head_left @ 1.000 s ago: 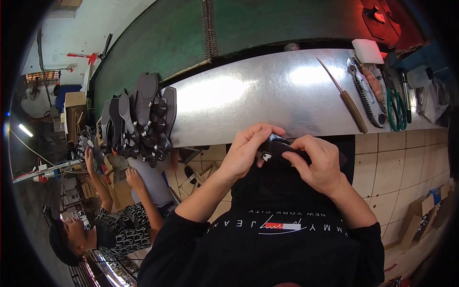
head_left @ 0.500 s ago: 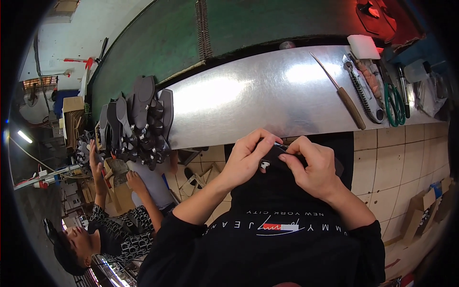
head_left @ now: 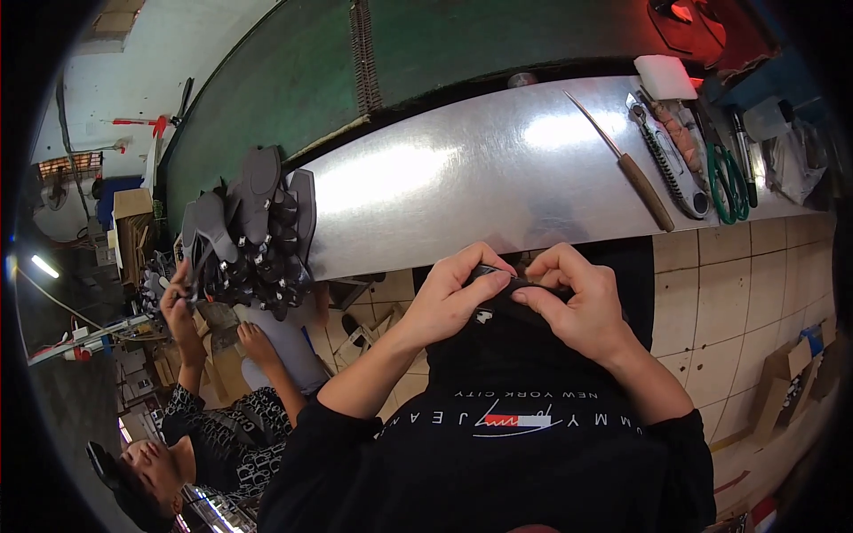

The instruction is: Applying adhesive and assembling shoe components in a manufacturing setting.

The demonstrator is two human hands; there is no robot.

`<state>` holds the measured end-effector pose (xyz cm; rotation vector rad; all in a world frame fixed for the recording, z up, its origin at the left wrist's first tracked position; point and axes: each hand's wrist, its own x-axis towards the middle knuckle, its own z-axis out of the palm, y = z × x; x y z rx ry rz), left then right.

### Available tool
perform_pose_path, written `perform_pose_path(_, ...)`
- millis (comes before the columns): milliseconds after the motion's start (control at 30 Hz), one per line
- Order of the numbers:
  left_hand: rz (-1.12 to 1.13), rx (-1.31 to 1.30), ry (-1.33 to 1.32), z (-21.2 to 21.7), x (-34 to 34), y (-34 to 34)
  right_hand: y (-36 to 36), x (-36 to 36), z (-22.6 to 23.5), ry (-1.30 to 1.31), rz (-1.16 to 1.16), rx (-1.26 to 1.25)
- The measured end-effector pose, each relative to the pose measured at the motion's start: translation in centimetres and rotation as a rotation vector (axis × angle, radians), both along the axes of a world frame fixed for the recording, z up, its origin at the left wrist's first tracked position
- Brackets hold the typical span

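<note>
1. Head view: small dark piece (head_left: 514,282) sits pinched between both hands, just below the near edge of the steel bench (head_left: 498,178), against the person's black shirt (head_left: 524,417). Too small and dark to tell what it is.
2. Change vs half a sec ago: the light-coloured bit by the left thumb is now mostly covered, and the fingertips have closed in over the piece. At 1 s ago the hands sat a bit more apart. Reads as work on the piece tightening up, not letting go.
3. Left hand (head_left: 453,302): fingers curled, thumb and forefinger pressed onto the piece's left end.
4. Right hand (head_left: 577,306): fingers bent, tips pinching the piece's right end, nearly touching the left-hand tips.
5. On the bench, right end: wood-handled awl (head_left: 626,160), utility knife (head_left: 671,160), green-handled scissors (head_left: 729,182), white block (head_left: 666,78).
6. Bench left end: stack of dark shoe soles (head_left: 249,231).
7. Below that stack: a co-worker's hand (head_left: 176,298) reaching up to it.
</note>
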<state>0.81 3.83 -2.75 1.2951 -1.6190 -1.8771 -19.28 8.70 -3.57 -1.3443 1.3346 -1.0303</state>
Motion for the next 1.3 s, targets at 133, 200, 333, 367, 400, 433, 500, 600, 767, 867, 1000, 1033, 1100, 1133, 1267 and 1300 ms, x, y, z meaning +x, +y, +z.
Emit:
perform_pose_path(133,-0.011,0.002,-0.002,0.6,-0.1,-0.1,-0.3,-0.3,-0.2,-0.146,0.085,0.118)
perform_pose_path(200,0.002,0.039,0.03,0.8,0.0,-0.3,-1.0,-0.4,-0.7,-0.212,0.104,0.146)
perform_pose_path(333,0.029,0.184,0.092,2.3,0.7,-1.0,-3.6,-1.6,-0.1,-0.419,0.335,0.33)
perform_pose_path(367,0.104,0.27,0.124,2.7,1.6,-1.3,-4.3,-2.0,0.0,-0.341,0.374,0.258)
perform_pose_path(400,0.179,0.358,0.152,3.0,2.7,-1.8,-5.0,-2.4,0.0,-0.265,0.413,0.187)
perform_pose_path(433,0.256,0.34,0.298,2.7,4.1,-2.7,-5.8,-3.6,0.2,-0.207,0.27,0.1)
perform_pose_path(500,0.573,0.265,0.559,1.2,6.3,-3.0,-7.3,-4.9,0.8,-0.16,-0.222,-0.059)
perform_pose_path(600,0.728,0.373,0.729,0.7,6.7,-3.8,-8.8,-7.0,-0.6,0.446,-0.329,-0.54)
perform_pose_path(767,0.93,0.726,0.84,-1.7,5.3,-3.7,-7.7,-6.0,-2.9,0.854,-0.32,-0.421)
perform_pose_path(867,0.924,0.753,0.888,-2.0,4.0,-3.7,-7.0,-5.4,-1.5,0.562,-0.351,-0.508)
perform_pose_path(1000,0.985,0.882,0.913,-2.0,1.7,-3.5,-3.2,-1.1,0.5,-0.053,0.017,-0.08)
perform_pose_path(1033,0.903,0.914,0.93,-2.4,1.4,-3.4,-2.9,0.2,0.6,-0.141,0.127,0.034)
perform_pose_path(1100,0.786,0.96,0.942,-3.1,0.5,-3.0,-2.6,1.9,-0.7,-0.319,0.188,0.098)
perform_pose_path(1133,0.78,0.97,0.939,-3.1,-0.2,-2.8,-2.3,2.3,-1.1,-0.382,0.187,0.143)
perform_pose_path(1267,0.8,0.934,0.88,-2.1,-2.0,-2.3,-2.3,2.8,-2.3,-0.426,0.175,0.151)
perform_pose_path(1300,0.817,0.961,0.882,-2.0,-2.1,-2.2,-2.2,2.8,-2.4,-0.327,0.155,0.05)
